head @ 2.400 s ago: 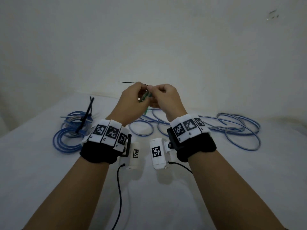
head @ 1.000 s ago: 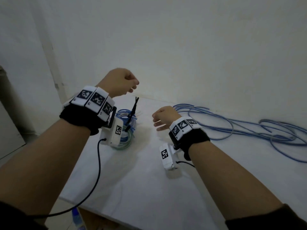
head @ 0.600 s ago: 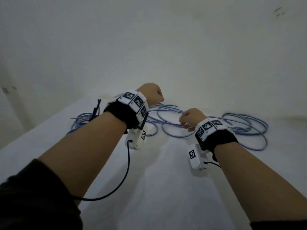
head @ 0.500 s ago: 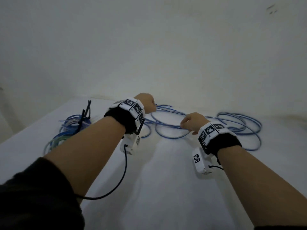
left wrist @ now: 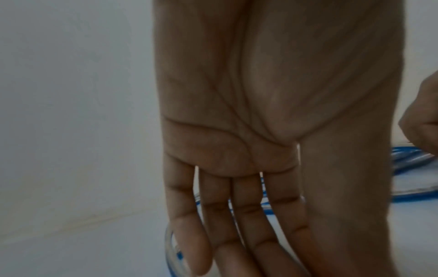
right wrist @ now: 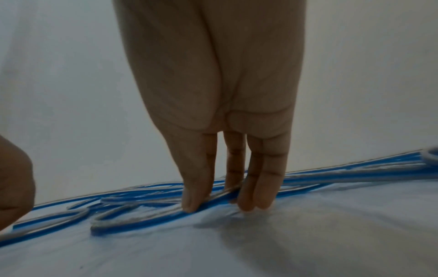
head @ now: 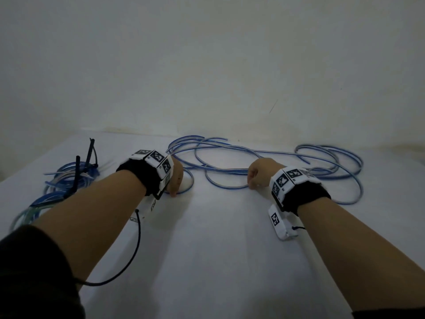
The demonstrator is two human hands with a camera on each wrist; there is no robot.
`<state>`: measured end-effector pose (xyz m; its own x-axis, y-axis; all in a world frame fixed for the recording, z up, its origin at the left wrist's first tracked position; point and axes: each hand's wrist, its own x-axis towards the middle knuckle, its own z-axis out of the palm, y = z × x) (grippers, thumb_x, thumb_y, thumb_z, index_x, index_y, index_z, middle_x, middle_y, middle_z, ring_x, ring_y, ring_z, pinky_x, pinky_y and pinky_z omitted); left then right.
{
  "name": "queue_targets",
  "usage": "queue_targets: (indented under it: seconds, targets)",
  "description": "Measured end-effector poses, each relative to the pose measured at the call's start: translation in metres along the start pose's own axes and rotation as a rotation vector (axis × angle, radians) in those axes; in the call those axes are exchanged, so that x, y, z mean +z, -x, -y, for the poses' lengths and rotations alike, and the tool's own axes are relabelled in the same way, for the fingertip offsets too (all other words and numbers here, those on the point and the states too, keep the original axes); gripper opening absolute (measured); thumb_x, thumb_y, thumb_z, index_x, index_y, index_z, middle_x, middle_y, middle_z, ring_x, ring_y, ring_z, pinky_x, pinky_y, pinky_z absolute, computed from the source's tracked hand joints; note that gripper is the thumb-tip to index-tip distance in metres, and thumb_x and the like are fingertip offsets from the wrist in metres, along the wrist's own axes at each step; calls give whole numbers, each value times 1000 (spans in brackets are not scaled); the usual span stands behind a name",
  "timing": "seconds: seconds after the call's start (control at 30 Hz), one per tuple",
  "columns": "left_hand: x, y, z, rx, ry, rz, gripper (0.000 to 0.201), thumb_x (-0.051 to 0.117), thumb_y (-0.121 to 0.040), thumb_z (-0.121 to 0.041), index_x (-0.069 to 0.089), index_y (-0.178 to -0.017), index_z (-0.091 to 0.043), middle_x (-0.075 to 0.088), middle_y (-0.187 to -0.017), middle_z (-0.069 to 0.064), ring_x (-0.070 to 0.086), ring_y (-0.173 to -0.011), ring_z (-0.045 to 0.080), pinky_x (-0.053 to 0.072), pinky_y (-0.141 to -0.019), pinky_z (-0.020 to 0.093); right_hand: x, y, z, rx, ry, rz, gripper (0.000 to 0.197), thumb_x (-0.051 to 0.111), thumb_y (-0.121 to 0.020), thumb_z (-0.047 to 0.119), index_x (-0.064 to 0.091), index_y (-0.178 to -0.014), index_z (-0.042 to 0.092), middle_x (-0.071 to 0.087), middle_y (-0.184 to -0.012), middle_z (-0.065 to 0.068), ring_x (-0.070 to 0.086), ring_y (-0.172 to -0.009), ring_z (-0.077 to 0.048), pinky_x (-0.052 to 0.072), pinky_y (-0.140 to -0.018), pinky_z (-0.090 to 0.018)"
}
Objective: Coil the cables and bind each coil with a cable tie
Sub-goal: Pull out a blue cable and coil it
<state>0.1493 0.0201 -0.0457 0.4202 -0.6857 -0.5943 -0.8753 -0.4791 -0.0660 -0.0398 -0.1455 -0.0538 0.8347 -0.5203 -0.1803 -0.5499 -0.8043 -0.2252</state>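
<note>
Two hands are being lowered onto the loose blue cable [head: 220, 171], mid-frame on the white counter [head: 218, 249] | left hand [head: 176, 178]: fingers straight, cable being touched | right hand [head: 258, 172]: fingers straight, cable being pressed | tied coils [head: 62, 180] with black cable ties [head: 90, 153]: being left at left of frame.

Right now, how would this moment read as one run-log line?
phase: reaching for next cable | left hand: open, at loose blue cable | right hand: fingertips on it | tied coils: set aside left
</note>
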Motion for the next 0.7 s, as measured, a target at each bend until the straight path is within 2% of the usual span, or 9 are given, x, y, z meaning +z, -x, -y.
queue_targets:
  seconds: [0.03, 0.1, 0.17, 0.23, 0.3, 0.37, 0.47, 0.6, 0.7]
  targets:
    - [0, 1, 0, 18, -5, 7, 29, 66, -86, -25, 69, -103, -2, 55, -45, -17, 50, -51, -1, 41, -49, 10, -1, -1, -3, 8, -22, -30, 4, 69, -83, 13, 70, -86, 12, 64, -90, -5, 55, -81, -17, 49, -67, -26]
    - [0, 3, 0, 53, -15, -52, 26, 60, -89, -21, 67, -101, 1, 58, -62, -8, 50, -56, 6, 40, -55, 16, -3, 1, -6, 18, -49, -81, 7, 63, -87, 13, 64, -80, 15, 58, -92, -5, 52, -84, -19, 45, -74, -30]
    - [-3, 6, 0, 64, 127, -138, 16, 55, -92, -14, 63, -95, 0, 65, -74, 3, 56, -53, 7, 44, -57, 17, -6, 4, -6, 12, -54, -131, 7, 60, -90, 13, 66, -91, 10, 59, -96, -8, 53, -90, -22, 39, -75, -26]
    - [-10, 15, 2, 112, 249, -315, 10, 49, -94, -10, 56, -89, -4, 64, -69, 2, 56, -44, 0, 44, -54, 13, -8, 6, -4, 12, -94, -210, 15, 60, -89, 11, 66, -100, 3, 64, -106, -12, 56, -101, -26, 38, -76, -25]
    - [-21, 22, 3, 157, 339, -548, 7, 47, -94, -8, 51, -88, -8, 58, -64, -2, 53, -47, 1, 40, -51, 11, -9, 8, -4, 33, -130, -289, 16, 58, -88, 5, 66, -102, 2, 63, -112, -15, 56, -105, -27, 38, -78, -25]
    - [-30, 35, 2, 223, 477, -755, 8, 47, -93, -6, 49, -88, -12, 55, -64, -4, 50, -51, 1, 39, -52, 14, -10, 10, 0, 64, -127, -312, 23, 54, -86, 0, 64, -107, 2, 59, -119, -15, 54, -110, -28, 41, -83, -26]
    - [-39, 53, 1, 324, 652, -940, 14, 46, -94, -5, 48, -86, -16, 57, -69, -5, 50, -57, 5, 42, -57, 14, -12, 13, 13, 39, -185, -363, 31, 52, -87, 4, 58, -117, 4, 55, -125, -15, 51, -115, -28, 41, -92, -31]
    - [-44, 77, -8, 489, 919, -1012, 26, 42, -95, -1, 46, -82, -22, 58, -71, -2, 48, -47, -4, 42, -56, 12, -16, 21, 44, -104, -442, -569, 44, 56, -91, 15, 45, -132, 8, 54, -127, -10, 52, -112, -25, 37, -85, -24]
    - [-44, 95, -19, 626, 1077, -929, 26, 37, -97, 3, 45, -84, -18, 56, -73, 4, 49, -46, 0, 44, -55, 14, -25, 23, 69, -213, -700, -621, 61, 59, -91, 19, 29, -143, 16, 46, -137, -6, 54, -112, -27, 45, -89, -33]
